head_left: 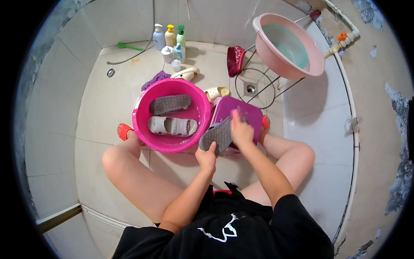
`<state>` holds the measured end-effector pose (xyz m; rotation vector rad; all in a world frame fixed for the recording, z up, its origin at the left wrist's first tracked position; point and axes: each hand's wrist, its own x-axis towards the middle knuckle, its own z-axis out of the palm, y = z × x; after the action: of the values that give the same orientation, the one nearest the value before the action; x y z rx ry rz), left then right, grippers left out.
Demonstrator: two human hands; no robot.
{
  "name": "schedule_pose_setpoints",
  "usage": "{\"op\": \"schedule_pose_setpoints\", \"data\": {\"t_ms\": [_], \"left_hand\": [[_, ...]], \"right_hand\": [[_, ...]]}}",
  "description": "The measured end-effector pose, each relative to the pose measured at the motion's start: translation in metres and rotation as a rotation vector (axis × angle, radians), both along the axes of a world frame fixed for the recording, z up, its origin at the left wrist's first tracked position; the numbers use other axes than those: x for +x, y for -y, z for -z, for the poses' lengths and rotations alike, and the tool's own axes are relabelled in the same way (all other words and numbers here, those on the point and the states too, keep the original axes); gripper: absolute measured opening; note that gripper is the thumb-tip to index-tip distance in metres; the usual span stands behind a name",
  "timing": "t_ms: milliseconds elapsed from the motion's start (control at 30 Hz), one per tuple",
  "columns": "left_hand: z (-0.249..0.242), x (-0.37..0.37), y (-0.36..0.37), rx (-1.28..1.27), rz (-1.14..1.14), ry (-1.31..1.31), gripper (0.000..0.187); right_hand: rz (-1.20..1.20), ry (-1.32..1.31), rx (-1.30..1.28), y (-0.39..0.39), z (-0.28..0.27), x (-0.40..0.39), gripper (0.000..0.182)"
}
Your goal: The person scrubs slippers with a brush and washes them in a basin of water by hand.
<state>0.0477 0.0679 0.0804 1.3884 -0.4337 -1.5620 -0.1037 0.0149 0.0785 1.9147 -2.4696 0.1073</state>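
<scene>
Both hands on a grey slipper above the purple stool.

My left hand grips the grey slipper at its lower end, sole up; my right hand presses closed on its top, hiding whatever it holds. The purple stool is underneath, the pink basin just left; bottle labels are unreadable.
</scene>
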Motion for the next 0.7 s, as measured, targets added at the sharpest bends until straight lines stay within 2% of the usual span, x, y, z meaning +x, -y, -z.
{"op": "schedule_pose_setpoints", "data": {"t_ms": [100, 167, 200, 233, 300, 433, 533, 567, 600, 633, 700], "left_hand": [[0.018, -0.004, -0.002, -0.136, -0.053, 0.015, 0.026], [0.016, -0.003, -0.007, -0.172, -0.064, 0.039, 0.026], [0.006, 0.000, -0.004, -0.083, -0.032, 0.009, 0.028], [-0.001, 0.001, 0.000, 0.001, -0.004, -0.025, 0.029], [0.012, -0.004, -0.001, -0.024, -0.015, -0.031, 0.029], [0.031, -0.008, -0.001, -0.160, -0.082, 0.036, 0.024], [0.032, -0.003, -0.007, -0.136, -0.039, 0.059, 0.024], [0.026, -0.004, -0.004, -0.095, -0.020, 0.040, 0.025], [-0.002, -0.001, -0.001, 0.010, 0.007, -0.003, 0.026], [0.004, -0.001, -0.003, 0.008, 0.014, -0.005, 0.026], [0.027, -0.004, -0.001, -0.124, -0.025, 0.088, 0.026]], "right_hand": [[-0.290, 0.069, 0.140, -0.037, -0.020, 0.028, 0.054], [-0.194, -0.041, 0.079, -0.021, 0.001, -0.009, 0.052], [-0.094, -0.067, 0.071, -0.008, 0.008, -0.030, 0.049], [0.027, 0.051, 0.113, 0.002, -0.003, -0.040, 0.047], [0.118, 0.067, 0.055, -0.004, -0.004, -0.027, 0.048], [-0.184, 0.170, 0.206, -0.059, -0.023, 0.035, 0.057], [-0.011, 0.001, 0.077, -0.030, 0.005, -0.011, 0.048], [0.104, 0.059, 0.066, -0.017, 0.000, -0.024, 0.046], [0.156, 0.082, 0.031, -0.010, -0.003, -0.024, 0.046], [0.213, 0.104, -0.001, -0.009, -0.006, -0.023, 0.045], [0.115, 0.059, 0.012, -0.031, 0.000, 0.004, 0.046]]}}
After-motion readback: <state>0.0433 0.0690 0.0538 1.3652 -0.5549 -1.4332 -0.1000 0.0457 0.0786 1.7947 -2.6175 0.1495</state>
